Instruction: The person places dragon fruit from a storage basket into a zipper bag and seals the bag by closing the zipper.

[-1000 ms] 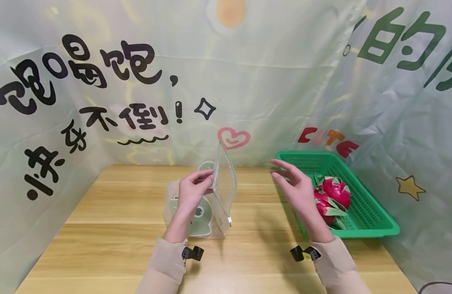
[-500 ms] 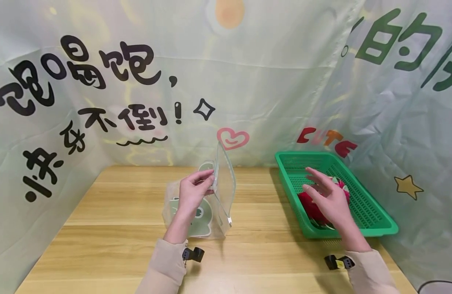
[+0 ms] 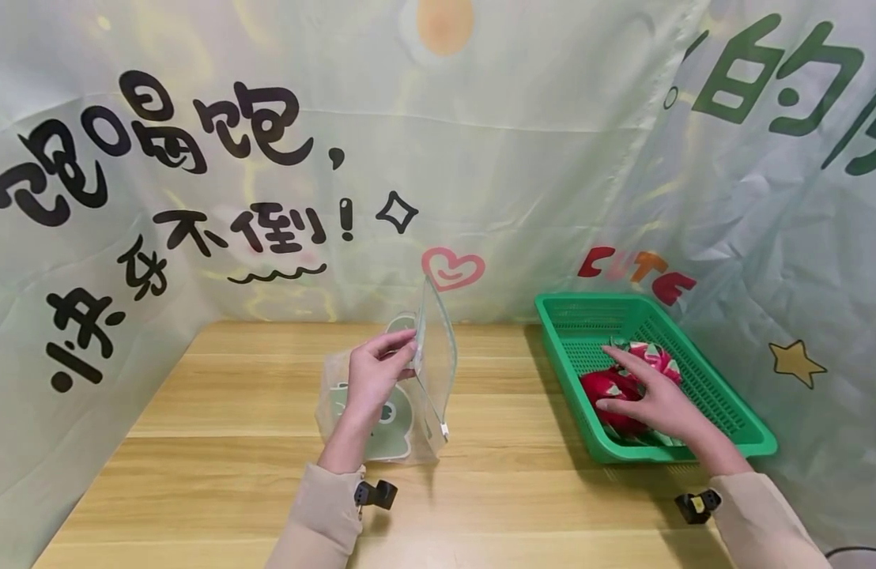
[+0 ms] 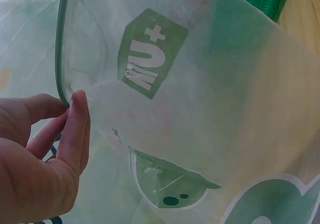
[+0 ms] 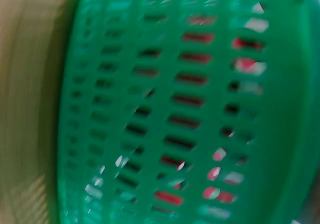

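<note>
1. The person's left hand [image 3: 379,370] has thumb and fingers pinched on one lip of a translucent zip bag [image 3: 390,423]; probably that grip keeps the mouth gaping, since the far lip bows away unheld.
2. The right hand [image 3: 658,401] is spread, thumb apart from fingers, above two dragon fruits [image 3: 612,389] in a green plastic basket [image 3: 717,379]. I cannot tell whether it touches them; the right wrist view is blurred, showing only red through the basket's slots.
3. The bag's mouth faces the basket, which looks handy for working between the two. Its zip slider [image 3: 444,431] hangs at the mouth's lower end.
4. The fruits lie side by side; the basket's raised rim rings them, so I'd guess lifting upward is easiest.
5. Wooden counter [image 3: 509,494] separates bag and basket, leaving sideways room; printed cloth [image 3: 523,174] bounds the back and right.
</note>
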Tool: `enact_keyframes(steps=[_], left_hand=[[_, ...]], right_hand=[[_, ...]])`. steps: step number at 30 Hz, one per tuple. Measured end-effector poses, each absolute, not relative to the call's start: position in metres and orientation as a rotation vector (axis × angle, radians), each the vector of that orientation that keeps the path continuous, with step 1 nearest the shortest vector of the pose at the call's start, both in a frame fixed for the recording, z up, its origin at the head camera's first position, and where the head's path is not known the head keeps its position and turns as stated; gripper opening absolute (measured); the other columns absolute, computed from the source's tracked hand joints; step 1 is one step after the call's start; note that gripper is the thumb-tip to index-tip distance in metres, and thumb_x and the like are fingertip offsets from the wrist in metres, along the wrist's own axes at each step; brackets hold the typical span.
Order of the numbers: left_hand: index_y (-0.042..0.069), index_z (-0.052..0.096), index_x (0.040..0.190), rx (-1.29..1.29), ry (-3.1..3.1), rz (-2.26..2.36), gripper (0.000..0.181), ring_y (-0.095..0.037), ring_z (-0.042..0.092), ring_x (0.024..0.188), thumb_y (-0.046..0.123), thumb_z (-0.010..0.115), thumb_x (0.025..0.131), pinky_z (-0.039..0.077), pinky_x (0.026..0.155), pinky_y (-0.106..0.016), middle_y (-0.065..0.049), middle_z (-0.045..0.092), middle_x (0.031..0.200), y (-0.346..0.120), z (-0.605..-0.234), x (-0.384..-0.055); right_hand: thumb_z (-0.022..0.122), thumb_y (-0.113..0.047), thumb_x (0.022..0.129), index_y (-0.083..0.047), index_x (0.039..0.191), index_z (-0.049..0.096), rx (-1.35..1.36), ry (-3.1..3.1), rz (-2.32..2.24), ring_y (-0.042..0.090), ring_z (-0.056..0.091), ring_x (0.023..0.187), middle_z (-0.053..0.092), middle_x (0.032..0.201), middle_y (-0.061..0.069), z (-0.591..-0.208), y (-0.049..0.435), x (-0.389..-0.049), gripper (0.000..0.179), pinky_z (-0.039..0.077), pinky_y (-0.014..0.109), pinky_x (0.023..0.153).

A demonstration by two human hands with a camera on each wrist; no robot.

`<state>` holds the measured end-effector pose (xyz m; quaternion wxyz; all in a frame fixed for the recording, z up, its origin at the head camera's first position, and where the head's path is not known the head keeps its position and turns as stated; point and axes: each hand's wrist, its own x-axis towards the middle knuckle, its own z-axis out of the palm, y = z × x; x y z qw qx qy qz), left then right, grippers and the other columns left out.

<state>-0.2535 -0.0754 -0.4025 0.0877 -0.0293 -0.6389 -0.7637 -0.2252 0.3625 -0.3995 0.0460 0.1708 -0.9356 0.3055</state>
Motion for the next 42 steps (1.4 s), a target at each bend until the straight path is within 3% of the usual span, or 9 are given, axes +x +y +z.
enact_keyframes(steps=[6, 11, 17, 23, 34, 42], left_hand=[[0.001, 0.077, 0.117, -0.092, -1.909, -2.258, 0.024, -0.016, 0.071, 0.089, 0.004, 0.076, 0.094, 0.066, 0.070, -0.030, -0.015, 0.073, 0.110, -0.074, -0.404, -0.254], [0.001, 0.077, 0.117, -0.090, -1.909, -2.258, 0.024, -0.016, 0.071, 0.089, 0.003, 0.076, 0.093, 0.066, 0.070, -0.029, -0.016, 0.073, 0.110, -0.073, -0.404, -0.254], [0.002, 0.077, 0.117, -0.088, -1.921, -2.249, 0.024, -0.017, 0.071, 0.089, 0.005, 0.076, 0.094, 0.066, 0.070, -0.030, -0.014, 0.074, 0.109, -0.072, -0.404, -0.253], [0.004, 0.078, 0.116, -0.087, -1.930, -2.245, 0.022, -0.017, 0.071, 0.089, 0.005, 0.076, 0.094, 0.066, 0.070, -0.030, -0.013, 0.074, 0.108, -0.072, -0.402, -0.253], [0.001, 0.077, 0.117, -0.093, -1.927, -2.239, 0.024, -0.014, 0.071, 0.089, 0.003, 0.075, 0.094, 0.066, 0.069, -0.028, -0.017, 0.074, 0.111, -0.072, -0.402, -0.255], [0.000, 0.077, 0.117, -0.091, -1.926, -2.252, 0.024, -0.013, 0.071, 0.088, 0.002, 0.075, 0.093, 0.066, 0.069, -0.028, -0.017, 0.074, 0.110, -0.070, -0.402, -0.253]], right_hand=[[0.093, -0.021, 0.077, 0.000, 0.153, 0.047, 0.748, -2.780, 0.756, 0.054, 0.044, 0.134, 0.046, 0.151, 0.031, -0.413, 0.374, -0.235, 0.091, 0.049, 0.074, 0.094], [0.097, -0.026, 0.072, -0.002, 0.150, 0.051, 0.787, -2.774, 0.733, 0.055, 0.042, 0.133, 0.046, 0.151, 0.029, -0.419, 0.380, -0.240, 0.093, 0.047, 0.078, 0.094], [0.099, -0.031, 0.068, -0.003, 0.144, 0.056, 0.776, -2.824, 0.671, 0.047, 0.046, 0.128, 0.046, 0.148, 0.024, -0.423, 0.384, -0.240, 0.092, 0.060, 0.057, 0.085], [0.099, -0.031, 0.069, -0.011, 0.138, 0.063, 0.746, -2.830, 0.712, 0.045, 0.048, 0.123, 0.050, 0.143, 0.022, -0.423, 0.385, -0.241, 0.080, 0.061, 0.045, 0.077], [0.100, -0.033, 0.068, -0.015, 0.136, 0.066, 0.693, -2.809, 0.713, 0.043, 0.051, 0.121, 0.052, 0.143, 0.020, -0.422, 0.386, -0.244, 0.079, 0.059, 0.049, 0.078], [0.098, -0.023, 0.071, -0.007, 0.140, 0.061, 0.601, -2.728, 0.813, 0.049, 0.046, 0.122, 0.049, 0.144, 0.023, -0.418, 0.389, -0.239, 0.080, 0.059, 0.057, 0.075]])
